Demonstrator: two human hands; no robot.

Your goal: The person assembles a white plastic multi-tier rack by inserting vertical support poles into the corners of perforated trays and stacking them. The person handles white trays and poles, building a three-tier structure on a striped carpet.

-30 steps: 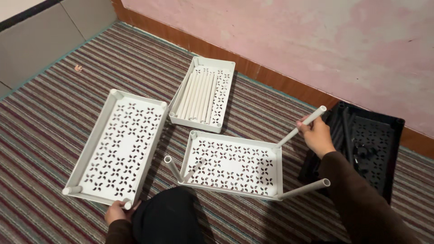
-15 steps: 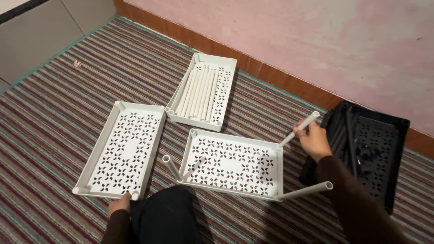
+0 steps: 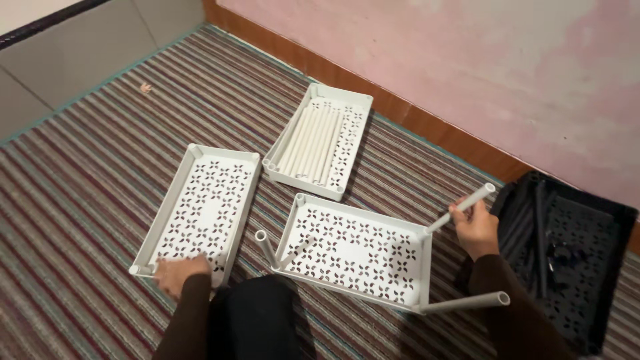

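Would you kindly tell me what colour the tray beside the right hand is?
Black, a perforated plastic tray; clearest in the head view.

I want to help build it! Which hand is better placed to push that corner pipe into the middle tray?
Probably the right hand: it already grips the pipe at the middle tray's corner. The left hand rests on the other tray.

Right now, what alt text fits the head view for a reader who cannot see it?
The right hand grips a white tube standing in a corner of a white perforated tray on striped carpet, while the left hand rests on a second tray. A third tray holding loose tubes and a black tray lie by the wall.
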